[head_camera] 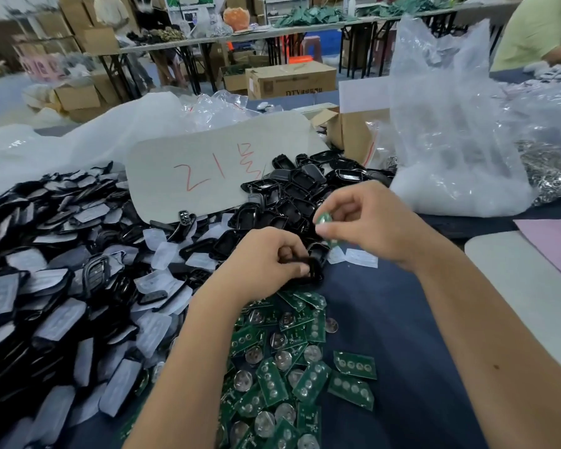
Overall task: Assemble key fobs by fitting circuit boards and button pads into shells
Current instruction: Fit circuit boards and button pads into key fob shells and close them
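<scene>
My left hand (266, 257) grips a black key fob shell (316, 265) just above the dark blue table. My right hand (366, 222) pinches a small green circuit board (324, 220) between thumb and fingers, a little above and to the right of the shell. A heap of green circuit boards (279, 367) with round metal battery contacts lies under my left forearm. Black empty shells (302, 196) are piled behind my hands. To the left spreads a large pile of black fob parts with white film (62, 286).
A grey card with red writing (214, 170) lies over the piles at the back. A clear plastic bag (450, 131) stands at the right, cardboard boxes (353, 131) behind it. A grey board and pink sheet (531, 280) sit at the right edge. Another person (541, 30) sits far right.
</scene>
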`<state>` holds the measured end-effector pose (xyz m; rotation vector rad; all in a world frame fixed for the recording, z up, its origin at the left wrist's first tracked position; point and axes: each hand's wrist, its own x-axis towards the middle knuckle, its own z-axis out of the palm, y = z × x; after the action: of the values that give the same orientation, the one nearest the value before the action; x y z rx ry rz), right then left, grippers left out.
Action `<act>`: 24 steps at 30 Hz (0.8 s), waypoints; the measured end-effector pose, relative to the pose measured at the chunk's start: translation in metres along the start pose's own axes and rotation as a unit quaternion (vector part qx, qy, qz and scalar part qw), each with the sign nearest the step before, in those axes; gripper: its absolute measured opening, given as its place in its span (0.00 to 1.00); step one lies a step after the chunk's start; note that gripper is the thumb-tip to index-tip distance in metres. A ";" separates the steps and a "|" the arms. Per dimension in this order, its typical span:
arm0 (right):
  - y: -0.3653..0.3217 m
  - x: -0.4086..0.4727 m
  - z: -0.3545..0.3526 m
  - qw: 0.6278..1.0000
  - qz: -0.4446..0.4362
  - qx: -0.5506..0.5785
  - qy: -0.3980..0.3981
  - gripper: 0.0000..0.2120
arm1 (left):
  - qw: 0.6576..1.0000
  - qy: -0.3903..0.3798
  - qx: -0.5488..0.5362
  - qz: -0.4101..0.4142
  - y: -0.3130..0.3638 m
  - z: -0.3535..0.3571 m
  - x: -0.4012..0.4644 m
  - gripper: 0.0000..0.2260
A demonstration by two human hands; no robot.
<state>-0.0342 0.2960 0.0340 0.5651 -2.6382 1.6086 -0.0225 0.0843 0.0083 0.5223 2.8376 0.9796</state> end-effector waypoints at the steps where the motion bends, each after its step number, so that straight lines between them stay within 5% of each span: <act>1: -0.001 0.004 0.004 0.999 -0.003 0.037 0.032 0.04 | 0.999 0.027 -0.017 -0.003 -0.003 -0.001 -0.002 0.05; 5: -0.002 0.021 0.026 0.989 0.000 0.122 0.081 0.04 | 0.978 0.143 -0.145 -0.037 -0.017 -0.008 -0.012 0.17; 10: -0.005 0.039 0.070 0.972 -0.006 0.172 0.158 0.04 | 0.905 0.282 -0.299 -0.111 -0.040 -0.018 -0.020 0.14; 16: -0.002 0.055 0.106 0.956 -0.013 0.199 0.214 0.06 | 0.831 0.317 -0.429 -0.160 -0.062 -0.016 -0.022 0.06; 24: 0.006 0.060 0.117 0.916 0.023 0.338 0.215 0.03 | 0.792 0.344 -0.475 -0.170 -0.062 -0.020 -0.007 0.14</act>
<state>-0.0702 0.1796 -0.0155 0.1047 -1.7658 2.3300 -0.0378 0.0247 -0.0144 -0.5410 2.1876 2.5941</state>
